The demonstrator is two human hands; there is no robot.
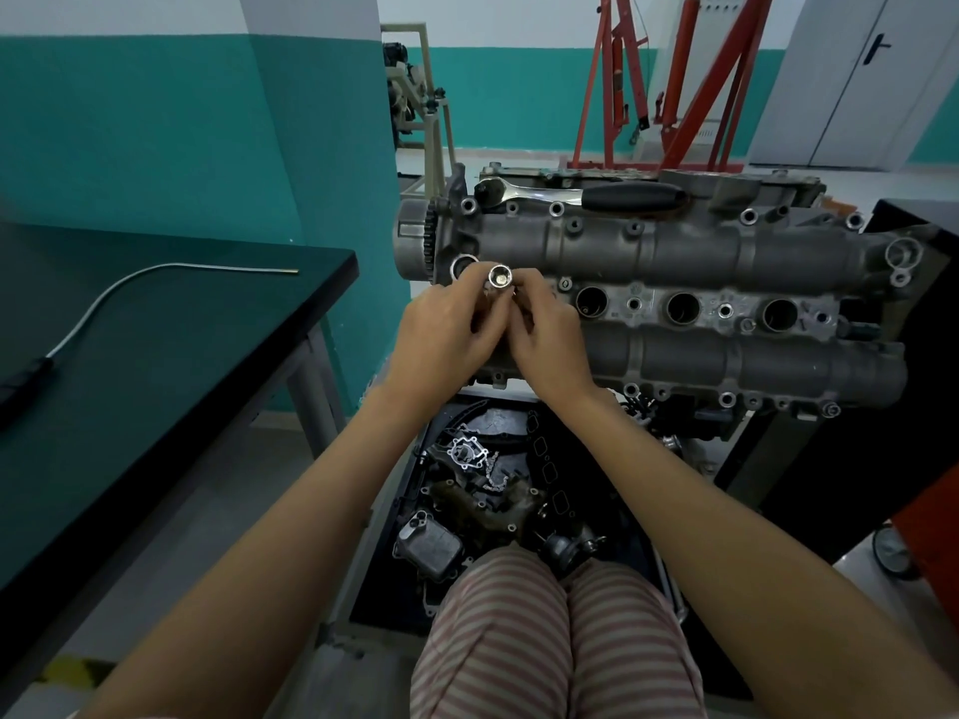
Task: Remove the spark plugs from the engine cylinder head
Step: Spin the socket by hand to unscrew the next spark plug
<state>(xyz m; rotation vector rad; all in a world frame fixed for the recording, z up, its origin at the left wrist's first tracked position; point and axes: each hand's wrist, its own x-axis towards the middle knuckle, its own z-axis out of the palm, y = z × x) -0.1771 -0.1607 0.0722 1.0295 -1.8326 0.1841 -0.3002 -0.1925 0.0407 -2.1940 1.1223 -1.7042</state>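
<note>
Spark plugs themselves stay hidden; three round dark wells gape along the grey cast-aluminium cylinder head. From my head view, my left hand and right hand are together, both pinching a shiny steel socket over the leftmost well. I judge it needs the black-handled chrome ratchet next; open room lies right.

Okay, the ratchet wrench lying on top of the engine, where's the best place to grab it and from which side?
Probably grip the ratchet wrench by its thick black handle, from above. It lies flat along the cylinder head's far edge, handle pointing right, so the right hand is nearer.
</note>
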